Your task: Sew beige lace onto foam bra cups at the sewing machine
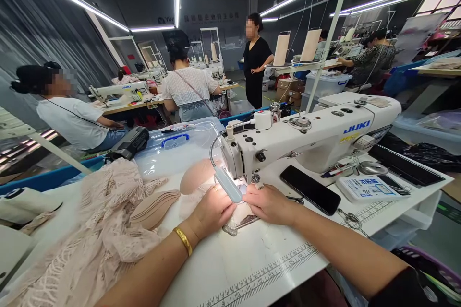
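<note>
My left hand (213, 208) is closed on a beige fabric piece (196, 176) beside the needle area of a white sewing machine (306, 134). Its smooth rounded part shows behind my fingers. My right hand (270, 204) rests at the other side of the needle, fingers curled and pressed down at the work; what they pinch is hidden. A grey lamp head (228, 184) on a bent neck lights this spot and covers part of the fingertips. Left of my hands lie stacked beige bra cups (155, 208) and a heap of pale pink lace (111, 220).
Right of my hands are a black phone (310, 189), a white-and-blue box (369, 188) and small scissors (349, 220). Printed rulers (266, 273) run along the front edge. A clear plastic bin (180, 146) stands behind the table. Several people sit or stand farther back.
</note>
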Demonstrator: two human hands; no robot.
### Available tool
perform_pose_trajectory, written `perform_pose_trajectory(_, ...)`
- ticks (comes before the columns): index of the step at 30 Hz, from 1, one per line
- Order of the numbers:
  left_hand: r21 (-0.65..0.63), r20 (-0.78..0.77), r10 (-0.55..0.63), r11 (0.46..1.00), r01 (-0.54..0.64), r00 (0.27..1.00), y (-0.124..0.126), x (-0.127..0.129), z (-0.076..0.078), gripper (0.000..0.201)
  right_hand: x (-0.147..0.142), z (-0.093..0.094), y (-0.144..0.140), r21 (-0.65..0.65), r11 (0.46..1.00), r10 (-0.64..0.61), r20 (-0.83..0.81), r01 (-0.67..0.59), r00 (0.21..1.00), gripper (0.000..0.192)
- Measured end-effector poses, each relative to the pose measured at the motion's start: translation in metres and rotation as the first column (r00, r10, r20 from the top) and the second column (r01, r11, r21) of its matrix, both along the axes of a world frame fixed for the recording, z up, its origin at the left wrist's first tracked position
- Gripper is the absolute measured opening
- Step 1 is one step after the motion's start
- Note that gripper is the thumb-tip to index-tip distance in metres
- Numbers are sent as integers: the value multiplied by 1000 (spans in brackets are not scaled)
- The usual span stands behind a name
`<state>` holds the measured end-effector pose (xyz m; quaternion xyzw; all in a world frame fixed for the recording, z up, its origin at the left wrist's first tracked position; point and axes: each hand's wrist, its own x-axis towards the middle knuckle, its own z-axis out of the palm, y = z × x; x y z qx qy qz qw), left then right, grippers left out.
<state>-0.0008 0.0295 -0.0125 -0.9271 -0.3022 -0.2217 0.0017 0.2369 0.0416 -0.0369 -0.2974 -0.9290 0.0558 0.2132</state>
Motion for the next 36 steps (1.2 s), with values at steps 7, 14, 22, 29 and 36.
perform_pose_trajectory(7,-28,-11,-2,1000,2,1000,1,0,5,20,1,-1,-1,-4,1000,-10,5,10,1000,15)
perform_pose_trajectory(14,-30,-48,62,998,-64,997,5,-3,7,21,1,-2,-2,-11,1000,-7,-4,7,1000,18)
perform_pose_trajectory(22,-41,-35,149,988,-151,988,1,-4,7,20,2,-5,-4,-11,1000,20,-99,-21,995,21)
perform_pose_trajectory(29,-78,114,179,982,-171,977,-62,-25,6,33,-31,15,-42,-763,608,-275,-461,-219,844,29)
perform_pose_trajectory(36,-260,326,617,787,-560,716,-128,-73,3,41,-65,32,-91,-777,279,-650,-586,-565,484,67)
